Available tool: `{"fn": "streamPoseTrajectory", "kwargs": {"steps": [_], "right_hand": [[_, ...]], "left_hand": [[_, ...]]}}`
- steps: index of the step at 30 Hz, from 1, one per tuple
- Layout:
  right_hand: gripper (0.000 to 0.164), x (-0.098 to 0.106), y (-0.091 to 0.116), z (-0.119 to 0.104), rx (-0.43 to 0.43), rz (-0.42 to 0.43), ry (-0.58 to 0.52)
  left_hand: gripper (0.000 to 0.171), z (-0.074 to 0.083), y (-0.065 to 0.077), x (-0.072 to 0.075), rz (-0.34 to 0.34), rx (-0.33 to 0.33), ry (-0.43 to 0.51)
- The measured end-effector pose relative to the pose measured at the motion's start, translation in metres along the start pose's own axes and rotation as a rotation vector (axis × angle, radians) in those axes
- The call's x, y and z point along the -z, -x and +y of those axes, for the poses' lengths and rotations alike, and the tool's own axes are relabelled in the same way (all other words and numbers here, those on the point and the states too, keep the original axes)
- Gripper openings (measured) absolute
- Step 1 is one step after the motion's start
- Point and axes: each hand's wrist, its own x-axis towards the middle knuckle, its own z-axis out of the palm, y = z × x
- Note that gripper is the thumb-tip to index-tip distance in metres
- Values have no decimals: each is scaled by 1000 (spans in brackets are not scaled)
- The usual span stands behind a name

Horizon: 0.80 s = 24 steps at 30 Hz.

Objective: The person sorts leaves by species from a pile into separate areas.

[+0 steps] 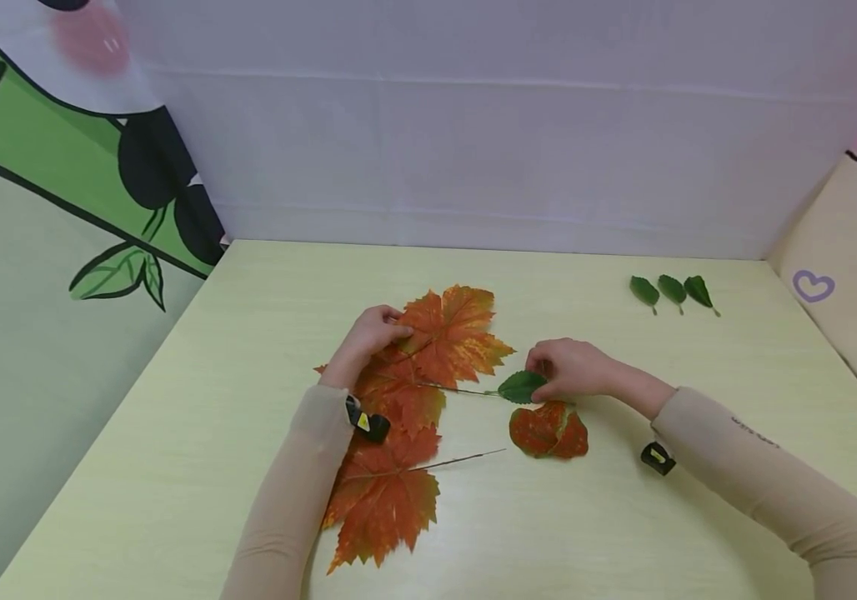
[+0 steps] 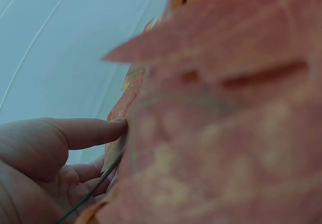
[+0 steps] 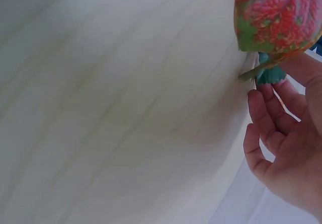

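Left of center, the left hand [image 1: 372, 333] is pinching the left edge of the upper orange leaf [image 1: 454, 329]; right of center, the right hand [image 1: 573, 367] is pinching the green leaf [image 1: 520, 387] by its right end. Light pressure is probably serving best (thin edges are likely creasing easily), avoiding the red leaf [image 1: 548, 431] just below.

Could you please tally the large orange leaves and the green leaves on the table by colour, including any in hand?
Large orange leaves: 3 visible
Green leaves: 4 (3 in a row, 1 at the right hand)
Total: 7
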Motion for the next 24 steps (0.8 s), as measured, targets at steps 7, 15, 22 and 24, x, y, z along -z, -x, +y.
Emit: {"fn": "streamPoseTrajectory", "kwargs": {"steps": [7,15,22,24], "right_hand": [[19,2,2,3,-4,6,-58],[16,11,5,8,-6,49,-88],[14,22,8,22,-24,99,-92],[15,25,10,26,-46,121,-94]], "left_hand": [[42,1,1,-2,-1,12,5],[42,1,1,-1,-1,11,19],[43,0,3,0,-6,2,15],[43,0,3,0,-6,0,20]]}}
